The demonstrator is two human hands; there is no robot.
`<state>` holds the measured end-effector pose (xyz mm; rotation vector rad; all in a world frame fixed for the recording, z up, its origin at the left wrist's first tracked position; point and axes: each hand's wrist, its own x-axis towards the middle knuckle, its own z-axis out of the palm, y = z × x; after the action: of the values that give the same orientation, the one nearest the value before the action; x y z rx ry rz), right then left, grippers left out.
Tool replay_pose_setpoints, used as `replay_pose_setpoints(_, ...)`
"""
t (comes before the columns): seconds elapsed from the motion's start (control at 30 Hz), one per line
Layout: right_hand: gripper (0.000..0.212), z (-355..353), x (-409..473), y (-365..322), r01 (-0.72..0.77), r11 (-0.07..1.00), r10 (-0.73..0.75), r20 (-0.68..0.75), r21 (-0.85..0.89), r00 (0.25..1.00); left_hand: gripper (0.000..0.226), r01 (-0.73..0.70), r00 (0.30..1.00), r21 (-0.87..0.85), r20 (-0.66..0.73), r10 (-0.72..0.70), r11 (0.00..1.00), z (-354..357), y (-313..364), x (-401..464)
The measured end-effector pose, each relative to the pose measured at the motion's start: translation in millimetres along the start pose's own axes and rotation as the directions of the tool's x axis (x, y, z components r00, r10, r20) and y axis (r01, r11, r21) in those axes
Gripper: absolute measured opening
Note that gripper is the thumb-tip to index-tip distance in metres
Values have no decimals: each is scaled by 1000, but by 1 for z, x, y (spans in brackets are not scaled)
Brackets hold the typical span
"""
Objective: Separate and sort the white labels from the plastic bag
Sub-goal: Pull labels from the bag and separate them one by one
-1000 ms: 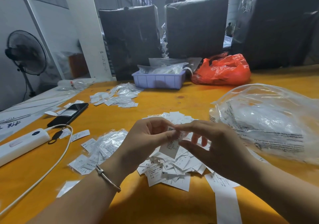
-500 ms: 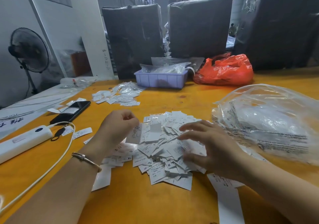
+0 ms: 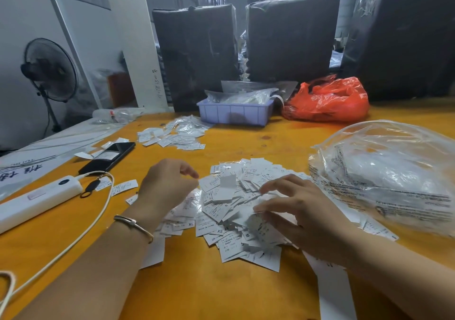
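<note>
White labels (image 3: pixel 236 211): "XL", "XS", "MADE IN CHINA"

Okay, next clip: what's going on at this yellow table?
A person is sorting small white labels by hand. A loose pile of labels lies in front of them on the yellow table. The right hand is spread over the pile, fingertips on the labels. The left hand hovers curled at the pile's left edge; whether it holds a label cannot be told. A large clear plastic bag sits to the right, and a smaller batch of labels lies farther back.
</note>
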<state>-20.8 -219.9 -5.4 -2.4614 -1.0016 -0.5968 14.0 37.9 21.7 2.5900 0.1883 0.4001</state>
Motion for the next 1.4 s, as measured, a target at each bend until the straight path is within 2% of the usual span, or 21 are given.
replay_pose_setpoints(0.07,15,0,1,-1,15,1000,-15,-31,10,999,4,-182,983,-119,-58,176,976,5,12,-10)
replay_pose_setpoints(0.13,13,-3,1,-2,49,999,-50,-108,-8,993,7,-307,944,-327,12,329,894,9,27,-21)
replay_pose_setpoints(0.17,14,-5,1,-3,63,997,-68,-160,-34,985,18,-292,928,-451,80,364,844,10,35,-27)
replay_pose_setpoints(0.23,21,-10,2,-4,71,991,-97,-257,-110,962,47,-126,905,-639,239,351,759,11,48,-38)
replay_pose_setpoints(0.3,28,-14,2,-6,71,978,-132,-312,-198,941,65,39,858,-690,394,330,723,12,54,-44)
replay_pose_setpoints(0.33,28,-14,2,-6,78,967,-155,-318,-243,935,67,87,831,-697,445,335,712,14,56,-45)
replay_pose_setpoints(0.43,22,-12,2,-5,112,948,-202,-292,-297,935,47,171,801,-756,480,357,632,15,56,-47)
replay_pose_setpoints(0.53,31,-11,2,-1,41,973,-114,-323,-226,940,22,218,816,-808,459,351,548,14,54,-44)
replay_pose_setpoints(0.63,41,-22,4,13,-114,965,8,-407,-234,913,13,218,835,-813,442,328,541,14,51,-41)
replay_pose_setpoints(0.7,31,-34,3,27,-276,913,124,-443,-300,888,14,216,849,-813,430,308,540,15,49,-40)
replay_pose_setpoints(0.77,21,-46,1,41,-462,791,286,-425,-401,859,17,197,858,-806,417,300,558,16,48,-39)
replay_pose_setpoints(0.83,23,-53,-1,55,-608,620,491,-359,-496,794,11,165,857,-789,411,310,592,17,47,-40)
replay_pose_setpoints(0.9,33,-56,-3,65,-675,481,655,-282,-559,701,10,143,855,-776,410,318,614,17,47,-40)
replay_pose_setpoints(0.93,36,-55,-5,69,-684,452,701,-246,-572,669,11,141,858,-774,407,315,617,17,46,-40)
replay_pose_setpoints(1.0,35,-54,-8,76,-684,450,727,-210,-573,654,14,140,865,-773,400,304,619,17,47,-40)
replay_pose_setpoints(1.13,12,-55,-10,83,-658,470,686,-225,-589,692,17,135,855,-766,411,316,629,17,48,-40)
replay_pose_setpoints(1.33,3,-54,-12,90,-620,440,699,-185,-650,691,16,141,854,-759,418,310,636,17,49,-41)
replay_pose_setpoints(1.4,11,-55,-12,93,-632,448,695,-199,-632,691,15,142,852,-759,421,312,635,17,49,-41)
